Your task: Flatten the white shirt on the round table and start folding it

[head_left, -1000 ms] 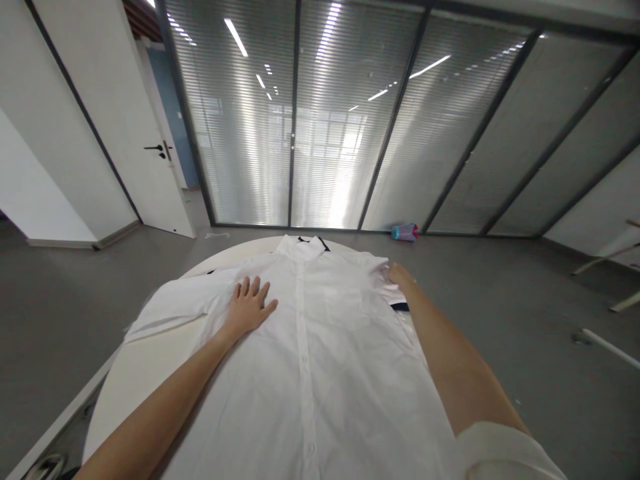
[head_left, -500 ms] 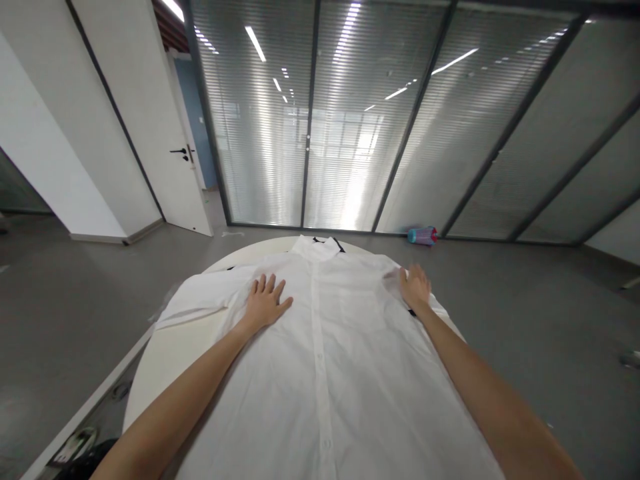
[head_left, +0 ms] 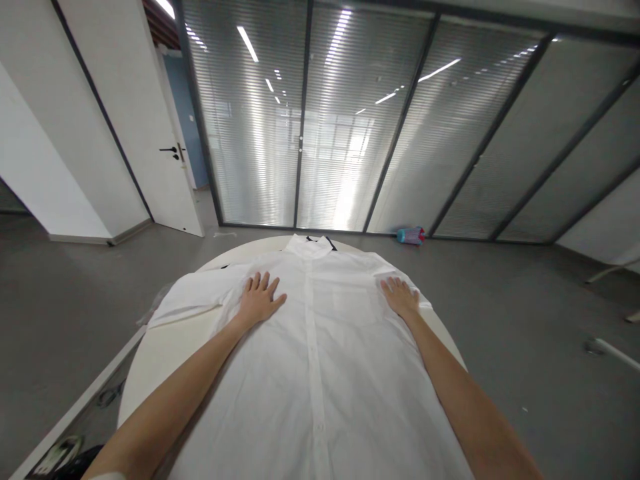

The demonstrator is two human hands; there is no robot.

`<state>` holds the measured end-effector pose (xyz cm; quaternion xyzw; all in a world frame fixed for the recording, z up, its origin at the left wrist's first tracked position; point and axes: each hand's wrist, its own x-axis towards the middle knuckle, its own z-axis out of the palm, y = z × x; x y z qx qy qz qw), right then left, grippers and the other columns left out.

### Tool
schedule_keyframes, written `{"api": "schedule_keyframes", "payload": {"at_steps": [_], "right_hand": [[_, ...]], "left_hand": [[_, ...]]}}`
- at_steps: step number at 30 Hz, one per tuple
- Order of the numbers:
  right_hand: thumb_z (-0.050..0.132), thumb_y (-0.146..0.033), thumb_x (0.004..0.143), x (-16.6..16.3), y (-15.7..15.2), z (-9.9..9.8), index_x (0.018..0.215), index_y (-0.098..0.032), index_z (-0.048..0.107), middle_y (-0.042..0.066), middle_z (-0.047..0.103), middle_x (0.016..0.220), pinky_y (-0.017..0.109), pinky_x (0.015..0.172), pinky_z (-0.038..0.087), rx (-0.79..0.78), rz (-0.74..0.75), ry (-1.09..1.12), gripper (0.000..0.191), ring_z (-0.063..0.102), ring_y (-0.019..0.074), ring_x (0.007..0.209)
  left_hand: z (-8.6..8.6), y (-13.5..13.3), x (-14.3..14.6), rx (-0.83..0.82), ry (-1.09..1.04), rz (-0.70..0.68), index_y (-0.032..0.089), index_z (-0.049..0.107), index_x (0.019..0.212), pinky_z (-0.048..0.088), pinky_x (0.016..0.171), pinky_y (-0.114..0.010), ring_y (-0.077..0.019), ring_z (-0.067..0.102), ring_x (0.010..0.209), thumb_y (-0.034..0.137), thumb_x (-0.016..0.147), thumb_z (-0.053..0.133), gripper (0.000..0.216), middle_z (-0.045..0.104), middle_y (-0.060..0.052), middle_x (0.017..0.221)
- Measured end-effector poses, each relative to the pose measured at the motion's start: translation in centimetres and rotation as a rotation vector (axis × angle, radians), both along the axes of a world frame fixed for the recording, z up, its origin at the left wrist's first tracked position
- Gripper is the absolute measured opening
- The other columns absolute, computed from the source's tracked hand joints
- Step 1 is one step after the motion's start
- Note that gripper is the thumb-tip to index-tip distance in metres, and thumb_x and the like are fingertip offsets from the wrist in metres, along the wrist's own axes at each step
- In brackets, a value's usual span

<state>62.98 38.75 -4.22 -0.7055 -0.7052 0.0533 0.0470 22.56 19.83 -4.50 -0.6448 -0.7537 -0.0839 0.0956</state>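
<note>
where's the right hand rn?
Head view, right of centre: right hand lies flat on the white shirt near its right shoulder, across the button placket from the left hand.

A white shirt [head_left: 320, 347] is lying spread out, buttoned front up, on a round white bench [head_left: 155, 353], its collar [head_left: 311, 245] pointing away from the person. The left hand [head_left: 259, 301] is pressing flat on the shirt's chest near the left sleeve [head_left: 187, 300], fingers [head_left: 263, 281] spread. The right hand [head_left: 400, 297] is resting flat, palm down, on the opposite shoulder area. A blue and pink bottle [head_left: 410, 235] is lying on the grey floor [head_left: 525, 313] by the glass partition [head_left: 350, 133].
</note>
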Motion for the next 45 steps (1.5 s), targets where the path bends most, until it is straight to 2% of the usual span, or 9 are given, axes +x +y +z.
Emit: {"api": "schedule_keyframes", "payload": {"at_steps": [11, 15, 18, 23, 26, 29, 32, 38, 45], "right_hand": [[0.026, -0.057, 0.102, -0.9, -0.2, -0.3, 0.155, -0.023, 0.035, 0.008, 0.025, 0.165, 0.056, 0.120, 0.008, 0.046, 0.016, 0.104, 0.064, 0.020, 0.0277, 0.150], [0.029, -0.048, 0.103, -0.4, -0.5, -0.4, 0.147, -0.025, 0.049, 0.007, 0.039, 0.159, 0.051, 0.121, 0.013, 0.103, 0.038, 0.164, 0.053, 0.030, 0.0257, 0.147], [0.032, -0.042, 0.102, 0.1, -0.4, -0.2, 0.138, -0.024, 0.058, 0.007, 0.057, 0.145, 0.042, 0.117, 0.026, 0.153, 0.038, 0.233, 0.048, 0.047, 0.0235, 0.135], [0.025, -0.033, 0.102, 2.0, 0.2, 0.8, 0.139, -0.021, 0.057, 0.008, 0.066, 0.133, 0.030, 0.105, 0.042, 0.271, -0.093, 0.351, 0.051, 0.058, 0.0211, 0.124], [0.017, -0.026, 0.100, 4.4, 0.1, 1.3, 0.143, -0.018, 0.053, 0.012, 0.063, 0.136, 0.034, 0.104, 0.044, 0.318, -0.274, 0.381, 0.056, 0.057, 0.0241, 0.126], [0.024, -0.028, 0.098, 6.9, -0.3, 1.1, 0.141, -0.013, 0.055, 0.022, 0.061, 0.134, 0.046, 0.099, 0.048, 0.269, -0.460, 0.388, 0.055, 0.059, 0.0336, 0.123], [0.038, -0.041, 0.095, 8.3, -0.3, 0.5, 0.133, -0.009, 0.062, 0.028, 0.064, 0.125, 0.051, 0.093, 0.050, 0.159, -0.545, 0.394, 0.055, 0.062, 0.0385, 0.117], [0.036, -0.060, 0.095, 9.2, 0.5, -0.1, 0.136, -0.009, 0.060, 0.029, 0.062, 0.128, 0.056, 0.099, 0.045, -0.012, -0.549, 0.372, 0.070, 0.058, 0.0397, 0.124], [0.030, -0.059, 0.098, 8.7, 0.8, -0.8, 0.136, -0.009, 0.060, 0.030, 0.058, 0.134, 0.058, 0.104, 0.041, -0.054, -0.553, 0.315, 0.070, 0.053, 0.0399, 0.130]], "left_hand": [[-1.1, 1.2, -1.3, -0.010, -0.004, -0.002, 0.027, 0.045, 0.151, 0.018, 0.118, -0.050, -0.0376, 0.027, 0.148, 0.063, 0.096, 0.038, 0.066, 0.036, -0.011, 0.160], [-1.3, 0.8, -1.3, 0.031, 0.015, -0.038, 0.025, 0.049, 0.148, 0.019, 0.118, -0.050, -0.0379, 0.029, 0.147, 0.059, 0.098, 0.037, 0.062, 0.039, -0.011, 0.158], [-1.3, 0.6, -1.3, 0.044, 0.013, -0.065, 0.024, 0.052, 0.145, 0.020, 0.118, -0.051, -0.0364, 0.031, 0.145, 0.055, 0.099, 0.037, 0.058, 0.043, -0.011, 0.156], [-1.2, 0.7, -1.4, 0.063, 0.028, -0.081, 0.026, 0.054, 0.143, 0.023, 0.116, -0.050, -0.0348, 0.034, 0.143, 0.054, 0.099, 0.037, 0.055, 0.047, -0.009, 0.152], [-1.1, 0.7, -1.4, 0.088, 0.022, -0.098, 0.025, 0.056, 0.140, 0.024, 0.115, -0.051, -0.0355, 0.035, 0.141, 0.053, 0.099, 0.037, 0.054, 0.048, -0.011, 0.150], [-0.8, 0.6, -1.3, 0.088, 0.031, -0.103, 0.024, 0.057, 0.139, 0.026, 0.113, -0.052, -0.0359, 0.037, 0.139, 0.052, 0.099, 0.038, 0.053, 0.050, -0.012, 0.148], [-0.5, 0.5, -1.1, 0.079, 0.061, -0.104, 0.022, 0.058, 0.137, 0.029, 0.111, -0.051, -0.0354, 0.039, 0.136, 0.051, 0.099, 0.037, 0.052, 0.051, -0.012, 0.146], [-0.4, 0.5, -1.1, 0.084, 0.070, -0.111, 0.022, 0.058, 0.136, 0.031, 0.110, -0.049, -0.0349, 0.040, 0.135, 0.050, 0.099, 0.038, 0.051, 0.052, -0.011, 0.145], [-0.7, 0.7, -1.3, 0.100, 0.061, -0.110, 0.023, 0.060, 0.135, 0.031, 0.109, -0.049, -0.0349, 0.040, 0.135, 0.051, 0.098, 0.040, 0.050, 0.053, -0.011, 0.144]]}}
